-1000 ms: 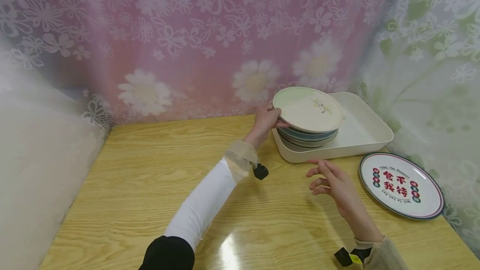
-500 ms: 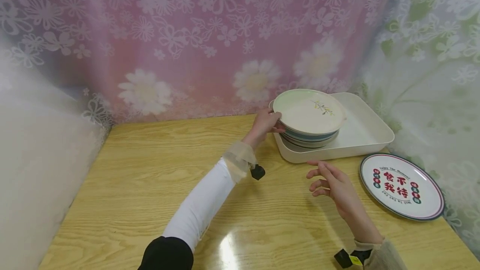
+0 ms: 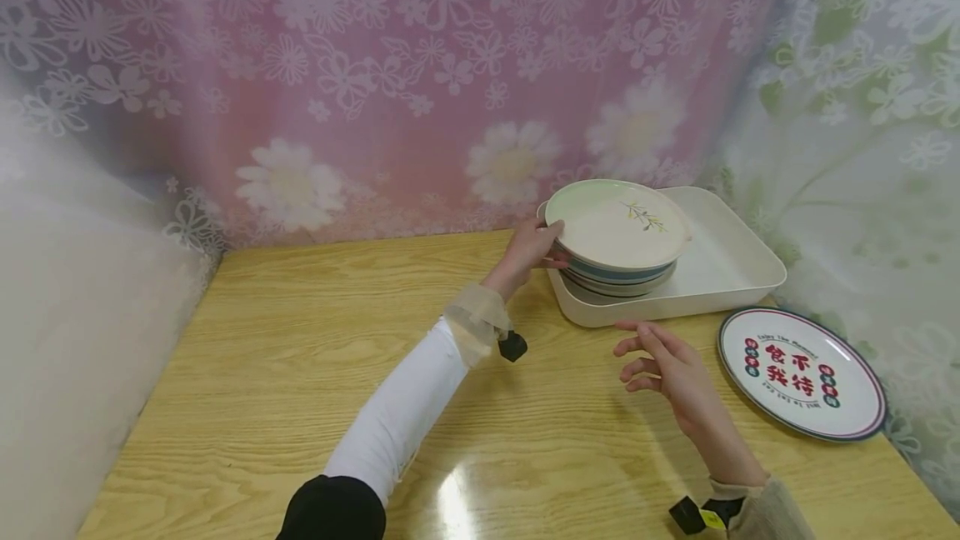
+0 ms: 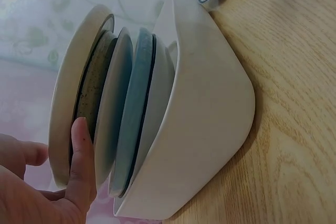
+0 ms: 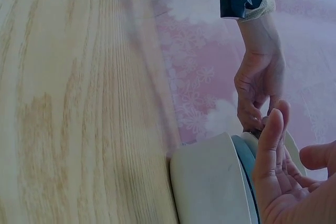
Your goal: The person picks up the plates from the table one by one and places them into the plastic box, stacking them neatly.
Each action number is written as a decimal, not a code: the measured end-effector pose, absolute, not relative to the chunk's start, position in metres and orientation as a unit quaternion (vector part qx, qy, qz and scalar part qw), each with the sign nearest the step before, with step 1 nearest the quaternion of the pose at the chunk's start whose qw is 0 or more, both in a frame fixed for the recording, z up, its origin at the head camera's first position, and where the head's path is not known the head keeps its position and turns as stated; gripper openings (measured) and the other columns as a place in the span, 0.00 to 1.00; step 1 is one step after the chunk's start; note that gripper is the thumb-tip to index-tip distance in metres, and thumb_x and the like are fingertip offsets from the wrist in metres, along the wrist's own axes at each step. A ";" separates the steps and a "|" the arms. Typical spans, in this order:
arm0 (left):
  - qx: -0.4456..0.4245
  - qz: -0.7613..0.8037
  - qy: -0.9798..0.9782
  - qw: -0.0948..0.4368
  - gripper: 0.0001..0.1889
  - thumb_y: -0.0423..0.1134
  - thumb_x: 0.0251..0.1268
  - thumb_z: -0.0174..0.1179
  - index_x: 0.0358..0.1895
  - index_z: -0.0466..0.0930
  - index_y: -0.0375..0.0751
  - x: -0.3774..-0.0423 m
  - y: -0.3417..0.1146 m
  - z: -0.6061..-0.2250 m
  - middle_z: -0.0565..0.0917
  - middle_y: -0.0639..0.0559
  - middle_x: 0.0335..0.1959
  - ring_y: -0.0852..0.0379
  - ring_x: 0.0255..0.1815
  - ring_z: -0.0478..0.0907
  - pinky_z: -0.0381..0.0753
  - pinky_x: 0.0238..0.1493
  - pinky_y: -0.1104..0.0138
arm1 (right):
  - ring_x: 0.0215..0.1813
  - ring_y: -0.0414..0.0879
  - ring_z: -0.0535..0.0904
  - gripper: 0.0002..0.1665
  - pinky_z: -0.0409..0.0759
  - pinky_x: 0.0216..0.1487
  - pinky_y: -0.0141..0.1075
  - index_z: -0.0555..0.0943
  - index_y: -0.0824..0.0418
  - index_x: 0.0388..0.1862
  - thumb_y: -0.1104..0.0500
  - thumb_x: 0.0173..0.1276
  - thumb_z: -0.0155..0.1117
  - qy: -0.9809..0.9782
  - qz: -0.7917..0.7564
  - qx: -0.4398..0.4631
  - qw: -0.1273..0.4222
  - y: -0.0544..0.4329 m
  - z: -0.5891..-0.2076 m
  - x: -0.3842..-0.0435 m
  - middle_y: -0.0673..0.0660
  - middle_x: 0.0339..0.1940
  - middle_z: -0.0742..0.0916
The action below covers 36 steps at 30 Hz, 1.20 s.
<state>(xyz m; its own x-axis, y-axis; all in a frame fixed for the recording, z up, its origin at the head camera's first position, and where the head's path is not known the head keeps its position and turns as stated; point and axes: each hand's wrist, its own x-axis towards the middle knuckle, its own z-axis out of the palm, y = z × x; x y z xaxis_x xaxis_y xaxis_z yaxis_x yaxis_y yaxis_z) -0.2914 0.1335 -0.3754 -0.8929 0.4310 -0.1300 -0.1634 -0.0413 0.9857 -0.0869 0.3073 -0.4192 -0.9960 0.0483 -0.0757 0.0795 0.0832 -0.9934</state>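
My left hand (image 3: 527, 248) pinches the left rim of a cream plate (image 3: 600, 227), which has a green-tinted edge and a printed twig. That plate tops a stack at the left end of a white tray (image 3: 738, 244). Under it, the left wrist view shows a speckled brown dish (image 4: 97, 85) and a blue-rimmed plate (image 4: 134, 114). The thumb lies at the top plate's edge, while other fingers reach beneath, partly hidden. In front of the tray, my right hand (image 3: 667, 369) hovers over the table with relaxed fingers, holding nothing.
A white oval plate (image 3: 802, 373) with red characters and a dark rim lies at the table's right edge, close to the tray's front corner. Floral curtains (image 3: 420, 90) hang behind the wooden table (image 3: 300, 357) and along its right side.
The cream plate and my left hand have sunk slightly, and the plate now sits closer over the stack. My right hand has stayed in place.
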 end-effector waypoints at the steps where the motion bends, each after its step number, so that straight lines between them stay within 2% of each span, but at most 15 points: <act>1: 0.101 0.714 0.661 0.208 0.25 0.41 0.81 0.51 0.73 0.67 0.33 -0.291 0.133 -0.375 0.84 0.34 0.42 0.55 0.25 0.82 0.89 0.39 0.60 | 0.33 0.44 0.85 0.25 0.87 0.34 0.39 0.78 0.54 0.64 0.42 0.83 0.46 0.735 -0.677 0.040 0.010 0.308 -0.419 -0.087 0.49 0.40 0.85; 4: 0.096 0.712 0.664 0.208 0.25 0.43 0.82 0.50 0.73 0.67 0.33 -0.292 0.133 -0.376 0.83 0.39 0.36 0.56 0.24 0.82 0.89 0.37 0.60 | 0.32 0.43 0.85 0.24 0.87 0.34 0.39 0.78 0.54 0.64 0.43 0.83 0.45 0.730 -0.683 0.030 0.005 0.311 -0.420 -0.089 0.48 0.40 0.85; 7: 0.094 0.705 0.673 0.205 0.25 0.44 0.83 0.49 0.73 0.67 0.33 -0.292 0.131 -0.376 0.81 0.42 0.33 0.53 0.26 0.83 0.89 0.41 0.56 | 0.32 0.42 0.85 0.22 0.88 0.34 0.39 0.79 0.52 0.62 0.45 0.84 0.45 0.721 -0.692 0.021 0.001 0.314 -0.419 -0.090 0.48 0.39 0.86; 11: 0.094 0.696 0.683 0.201 0.25 0.45 0.83 0.47 0.72 0.67 0.31 -0.292 0.127 -0.375 0.79 0.44 0.34 0.39 0.39 0.86 0.86 0.49 0.50 | 0.33 0.42 0.85 0.22 0.88 0.34 0.39 0.78 0.55 0.63 0.46 0.84 0.45 0.715 -0.698 0.017 -0.011 0.319 -0.414 -0.091 0.47 0.40 0.86; 13: 0.091 0.693 0.687 0.196 0.25 0.46 0.84 0.46 0.71 0.67 0.31 -0.291 0.124 -0.375 0.79 0.42 0.37 0.35 0.46 0.85 0.86 0.50 0.49 | 0.33 0.42 0.85 0.24 0.88 0.35 0.39 0.77 0.57 0.65 0.46 0.83 0.46 0.716 -0.698 0.017 -0.021 0.322 -0.409 -0.091 0.47 0.41 0.86; 15: 0.089 0.691 0.692 0.188 0.25 0.46 0.84 0.46 0.71 0.68 0.31 -0.290 0.120 -0.376 0.81 0.37 0.40 0.33 0.48 0.85 0.86 0.49 0.50 | 0.33 0.42 0.86 0.24 0.88 0.35 0.37 0.77 0.57 0.66 0.46 0.83 0.48 0.717 -0.696 0.018 -0.034 0.327 -0.403 -0.093 0.47 0.41 0.87; 19: 0.100 0.674 0.711 0.176 0.25 0.48 0.83 0.46 0.71 0.69 0.35 -0.285 0.112 -0.379 0.83 0.31 0.47 0.35 0.46 0.85 0.89 0.40 0.56 | 0.32 0.41 0.86 0.20 0.87 0.33 0.34 0.80 0.55 0.62 0.48 0.82 0.51 0.711 -0.699 0.018 -0.074 0.341 -0.391 -0.099 0.47 0.39 0.88; 22: 0.114 0.659 0.723 0.171 0.25 0.49 0.83 0.46 0.71 0.68 0.36 -0.282 0.104 -0.382 0.83 0.30 0.49 0.36 0.45 0.86 0.89 0.39 0.57 | 0.31 0.41 0.87 0.17 0.87 0.31 0.32 0.82 0.55 0.59 0.50 0.80 0.54 0.705 -0.699 0.022 -0.116 0.354 -0.381 -0.105 0.47 0.38 0.88; 24: 0.120 0.651 0.731 0.166 0.24 0.49 0.83 0.47 0.70 0.70 0.36 -0.279 0.098 -0.385 0.84 0.31 0.48 0.38 0.43 0.87 0.89 0.41 0.55 | 0.29 0.40 0.87 0.16 0.86 0.31 0.30 0.82 0.56 0.58 0.51 0.79 0.56 0.702 -0.697 0.023 -0.145 0.363 -0.375 -0.109 0.47 0.37 0.88; 27: 0.136 0.633 0.745 0.159 0.21 0.48 0.83 0.47 0.62 0.77 0.35 -0.274 0.088 -0.386 0.84 0.33 0.46 0.40 0.42 0.87 0.89 0.42 0.55 | 0.28 0.40 0.87 0.15 0.86 0.30 0.29 0.82 0.59 0.57 0.55 0.78 0.58 0.695 -0.694 0.026 -0.184 0.376 -0.364 -0.113 0.48 0.36 0.88; 31: 0.175 0.602 0.763 0.155 0.20 0.47 0.83 0.46 0.51 0.82 0.35 -0.265 0.072 -0.385 0.85 0.35 0.43 0.40 0.41 0.87 0.89 0.36 0.62 | 0.26 0.40 0.87 0.14 0.85 0.28 0.28 0.83 0.61 0.57 0.58 0.77 0.61 0.696 -0.681 0.038 -0.225 0.396 -0.353 -0.116 0.48 0.35 0.89; 33: 0.194 0.593 0.767 0.152 0.19 0.46 0.83 0.47 0.49 0.83 0.36 -0.260 0.065 -0.384 0.85 0.35 0.41 0.42 0.40 0.87 0.89 0.36 0.62 | 0.26 0.38 0.87 0.14 0.84 0.27 0.27 0.82 0.61 0.57 0.58 0.76 0.61 0.717 -0.654 0.046 -0.239 0.408 -0.349 -0.117 0.46 0.35 0.89; 36: 0.211 0.583 0.770 0.148 0.17 0.45 0.83 0.48 0.47 0.84 0.37 -0.251 0.054 -0.382 0.85 0.40 0.38 0.49 0.35 0.87 0.89 0.39 0.57 | 0.27 0.34 0.86 0.15 0.83 0.27 0.25 0.82 0.60 0.57 0.57 0.77 0.61 0.775 -0.579 0.067 -0.245 0.430 -0.347 -0.121 0.39 0.34 0.88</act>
